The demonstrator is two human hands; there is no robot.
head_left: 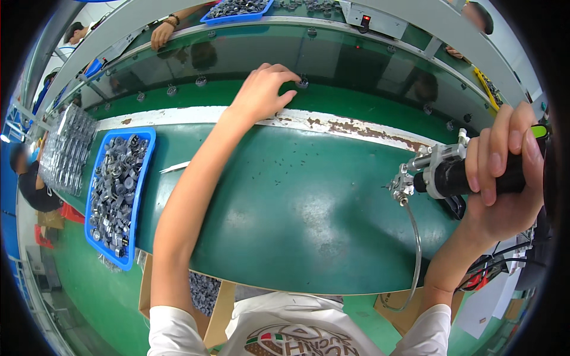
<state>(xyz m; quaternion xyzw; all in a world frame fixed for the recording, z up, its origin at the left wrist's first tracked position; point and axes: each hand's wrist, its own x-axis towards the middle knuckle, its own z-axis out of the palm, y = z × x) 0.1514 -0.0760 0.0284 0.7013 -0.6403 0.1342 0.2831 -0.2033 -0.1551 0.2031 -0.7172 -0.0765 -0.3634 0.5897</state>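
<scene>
My left hand (261,92) reaches over the white ledge onto the green conveyor belt. Its thumb and fingers are apart, and the index fingertip is right at a small dark part (303,82) on the belt; whether they touch is hard to tell. In my right hand (503,157) is a black powered screwdriver (448,178), fingers wrapped round its body. A metal nozzle head (402,185) at its tip points left over the green tabletop (267,237), and a clear hose (417,249) hangs from it. Tiny black pieces (279,166) lie scattered on the tabletop.
A blue tray (141,196) full of small dark parts stands at the left, beside stacked clear plastic trays (68,145). A white pointed tool (174,168) lies near my left forearm. Several parts sit along the belt. Another person's hand (162,35) rests across it. An open carton (222,311) is below.
</scene>
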